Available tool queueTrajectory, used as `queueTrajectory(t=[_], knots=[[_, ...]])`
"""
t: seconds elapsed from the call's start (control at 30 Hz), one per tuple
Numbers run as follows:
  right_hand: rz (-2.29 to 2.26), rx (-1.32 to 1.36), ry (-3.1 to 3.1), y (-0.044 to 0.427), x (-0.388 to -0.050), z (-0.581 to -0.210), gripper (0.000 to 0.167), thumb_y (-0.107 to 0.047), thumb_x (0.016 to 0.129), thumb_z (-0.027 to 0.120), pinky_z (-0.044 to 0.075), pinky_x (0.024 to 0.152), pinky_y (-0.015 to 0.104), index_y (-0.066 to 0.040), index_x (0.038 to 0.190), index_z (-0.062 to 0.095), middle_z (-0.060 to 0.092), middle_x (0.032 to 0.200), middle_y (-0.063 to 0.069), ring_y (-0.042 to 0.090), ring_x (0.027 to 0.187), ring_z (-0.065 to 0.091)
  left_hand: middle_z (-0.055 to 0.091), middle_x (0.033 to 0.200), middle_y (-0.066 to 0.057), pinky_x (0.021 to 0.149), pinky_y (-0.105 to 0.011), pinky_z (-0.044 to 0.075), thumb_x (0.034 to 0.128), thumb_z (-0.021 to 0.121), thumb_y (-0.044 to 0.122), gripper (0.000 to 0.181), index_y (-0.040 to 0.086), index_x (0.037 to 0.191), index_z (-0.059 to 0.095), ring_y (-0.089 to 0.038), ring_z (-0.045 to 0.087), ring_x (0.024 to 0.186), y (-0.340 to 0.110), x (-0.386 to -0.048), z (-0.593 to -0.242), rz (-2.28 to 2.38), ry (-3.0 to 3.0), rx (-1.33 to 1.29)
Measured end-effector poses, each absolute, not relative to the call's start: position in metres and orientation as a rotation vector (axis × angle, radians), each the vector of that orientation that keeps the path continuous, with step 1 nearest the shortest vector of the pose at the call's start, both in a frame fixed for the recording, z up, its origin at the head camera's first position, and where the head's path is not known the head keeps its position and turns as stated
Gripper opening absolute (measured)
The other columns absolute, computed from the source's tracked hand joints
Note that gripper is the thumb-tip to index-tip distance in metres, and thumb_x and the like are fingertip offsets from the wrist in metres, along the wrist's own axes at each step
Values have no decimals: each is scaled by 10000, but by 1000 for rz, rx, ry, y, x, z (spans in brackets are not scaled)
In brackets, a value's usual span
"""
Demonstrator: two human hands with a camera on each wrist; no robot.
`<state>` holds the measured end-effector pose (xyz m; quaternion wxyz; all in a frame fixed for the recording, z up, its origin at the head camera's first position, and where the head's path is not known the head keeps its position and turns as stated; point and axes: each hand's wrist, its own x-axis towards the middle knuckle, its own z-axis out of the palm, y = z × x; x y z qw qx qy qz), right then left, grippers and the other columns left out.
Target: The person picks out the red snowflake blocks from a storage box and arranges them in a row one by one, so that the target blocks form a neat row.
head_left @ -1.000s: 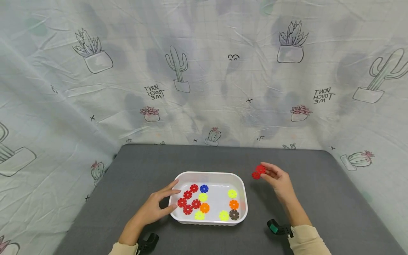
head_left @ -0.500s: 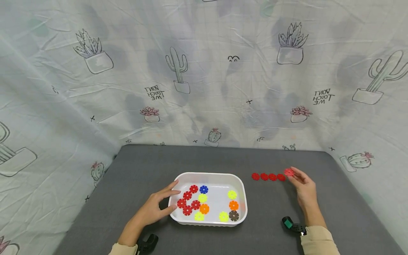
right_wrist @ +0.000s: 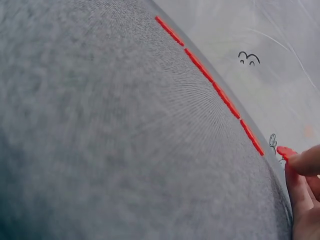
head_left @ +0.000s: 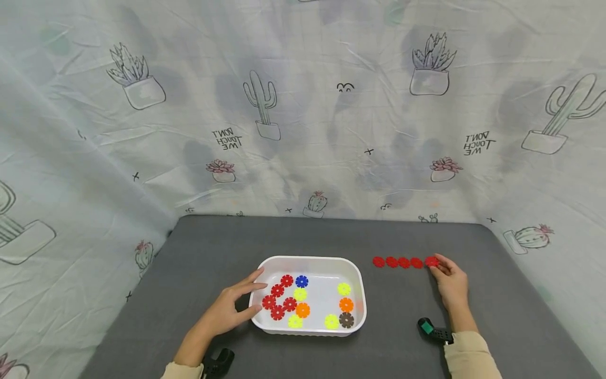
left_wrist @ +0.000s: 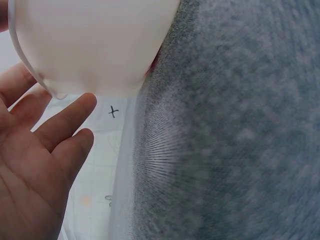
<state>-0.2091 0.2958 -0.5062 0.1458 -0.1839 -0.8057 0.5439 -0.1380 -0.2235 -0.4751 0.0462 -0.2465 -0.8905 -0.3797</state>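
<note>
One red notched disc (head_left: pixel 431 261) pinched between the thumb and fingertips of the right hand (head_left: pixel 452 281), jutting out leftward past the tips. Just beyond the right end of a row of four red discs (head_left: pixel 404 262), with a narrow gap in the right wrist view, and tilted a little against their line; contact with the cloth below hard to tell. Row lying flat and nearly edge to edge, thin in profile.

Fingers of the left hand (head_left: pixel 232 310) spread apart and mostly straight, resting at the left rim of a white tray (head_left: pixel 363 295), glossy, smooth-walled, round-cornered.

Inside, more flat discs with slotted edges: five red discs (head_left: pixel 277 290), one blue disc (head_left: pixel 301 281) and some yellow and orange ones on the left; yellow, orange and brown on the right.

Underneath, grey cloth (head_left: pixel 303 352), matt and finely woven. Behind, creased pale fabric (head_left: pixel 307 105) printed with potted cacti.
</note>
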Motion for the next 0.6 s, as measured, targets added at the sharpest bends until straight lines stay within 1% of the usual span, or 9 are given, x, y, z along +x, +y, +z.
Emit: queueTrajectory(t=[0.13, 0.23, 0.3, 0.37, 0.43, 0.47, 0.5, 0.53, 0.6], knots=[[1420, -514, -2427, 296, -210, -508, 401, -80, 926, 572, 390, 653, 7, -26, 1322, 542, 603, 1193, 150, -190, 817, 402, 416, 1487, -7, 984, -579, 409, 819, 709, 238, 434, 148, 1237, 637, -293, 440, 1329, -223, -138, -474, -1173, -2731, -743], [1262, -501, -2503, 296, -210, -508, 388, -93, 919, 581, 365, 637, 35, -31, 1301, 565, 615, 1204, 231, -180, 790, 395, 418, 1485, -15, 982, -586, 407, 822, 707, 232, 428, 144, 1235, 638, -304, 442, 1326, -223, -138, -475, -1178, -2731, -746], [1175, -496, -2521, 294, -210, -509, 381, -90, 905, 593, 351, 637, 49, -22, 1279, 581, 628, 1170, 240, -88, 812, 485, 422, 1483, -22, 977, -591, 408, 826, 702, 232, 422, 143, 1234, 638, -312, 446, 1321, -223, -138, -475, -1170, -2730, -750], [1135, -484, -2514, 293, -211, -509, 384, -68, 889, 599, 329, 646, 39, 3, 1266, 583, 620, 1162, 253, 83, 872, 595, 426, 1480, -31, 969, -596, 411, 830, 699, 233, 418, 141, 1233, 637, -321, 450, 1316, -223, -138, -476, -1158, -2726, -755], [1128, -476, -2498, 292, -211, -509, 392, -49, 881, 596, 309, 653, 18, 28, 1265, 573, 602, 1172, 264, 254, 981, 625, 426, 1480, -38, 966, -598, 413, 833, 698, 237, 417, 139, 1234, 636, -326, 451, 1315, -223, -138, -477, -1151, -2721, -760], [1136, -479, -2492, 291, -211, -509, 401, -43, 880, 590, 301, 661, 5, 35, 1273, 562, 592, 1189, 263, 315, 1033, 614, 427, 1479, -38, 966, -596, 413, 834, 698, 238, 416, 140, 1234, 636, -325, 450, 1316, -223, -138, -477, -1149, -2718, -761], [1142, -485, -2486, 291, -212, -509, 410, -39, 880, 584, 294, 674, 0, 40, 1281, 553, 582, 1204, 262, 346, 1069, 600, 426, 1480, -34, 970, -593, 412, 833, 700, 239, 415, 141, 1232, 638, -321, 448, 1317, -224, -138, -477, -1153, -2717, -759], [1153, -488, -2479, 291, -212, -509, 416, -35, 881, 577, 331, 700, 11, 49, 1287, 542, 571, 1215, 268, 370, 1092, 589, 426, 1480, -33, 971, -591, 413, 833, 701, 240, 415, 142, 1232, 638, -319, 448, 1318, -224, -138, -477, -1150, -2717, -759], [1177, -509, -2468, 290, -212, -509, 427, -39, 886, 566, 381, 764, 63, 46, 1303, 527, 562, 1244, 260, 365, 1126, 576, 427, 1479, -30, 974, -586, 413, 832, 703, 240, 415, 145, 1231, 639, -315, 448, 1318, -224, -138, -476, -1150, -2714, -757]])
